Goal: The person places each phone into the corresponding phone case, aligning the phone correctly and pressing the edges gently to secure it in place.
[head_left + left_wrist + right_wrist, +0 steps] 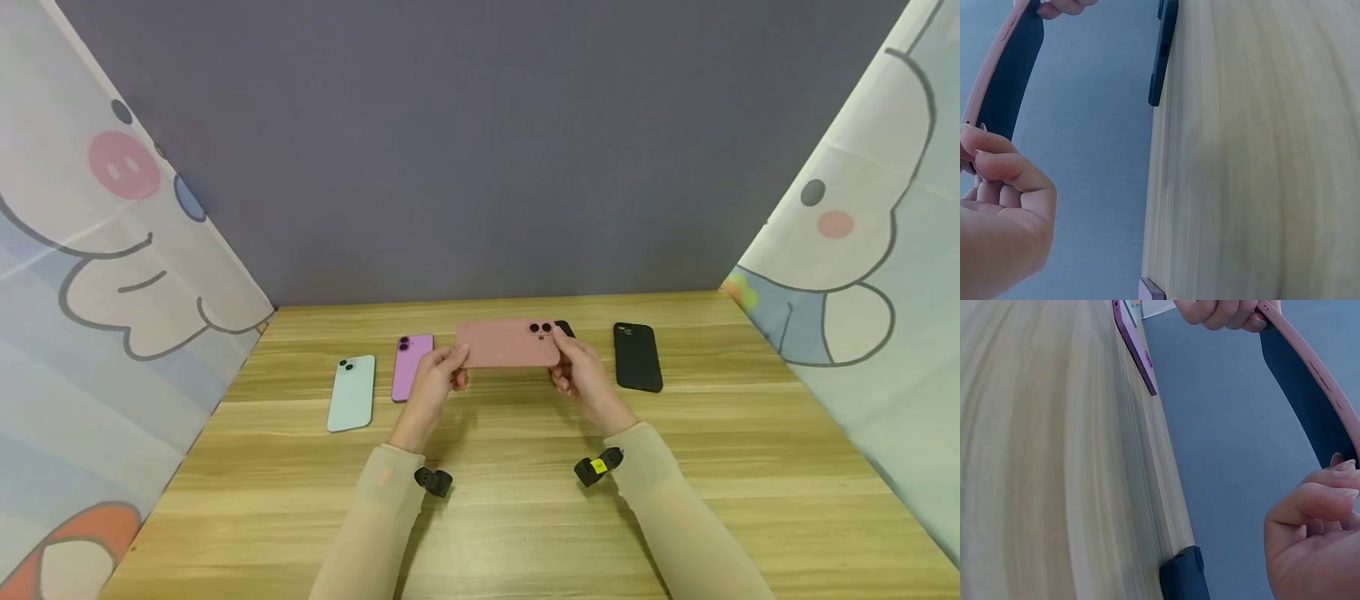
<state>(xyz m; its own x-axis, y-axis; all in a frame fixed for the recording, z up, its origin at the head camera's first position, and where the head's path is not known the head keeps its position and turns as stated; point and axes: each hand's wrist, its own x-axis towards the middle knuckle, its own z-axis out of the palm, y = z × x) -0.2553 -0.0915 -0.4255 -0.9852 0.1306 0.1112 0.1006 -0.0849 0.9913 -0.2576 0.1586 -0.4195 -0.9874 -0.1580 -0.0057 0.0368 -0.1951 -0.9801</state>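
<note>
Both hands hold a pink phone (498, 343) sideways above the table, its camera side toward the head camera. The left hand (435, 373) pinches its left end between thumb and fingers. At the other end, the right hand (585, 375) grips it beside the two dark lenses. In the left wrist view the phone's pink edge (999, 50) borders a dark face, turned away from the head camera. A black item (566, 328) lies behind the right hand, mostly hidden by the hand and phone.
A mint-green phone (352, 393) and a purple phone (409, 367) lie left of the hands on the wooden table (510, 517). To the right lies a black phone case (637, 357). A grey panel (480, 150) rises behind the table, with cartoon-printed sheets (832, 192) at both sides.
</note>
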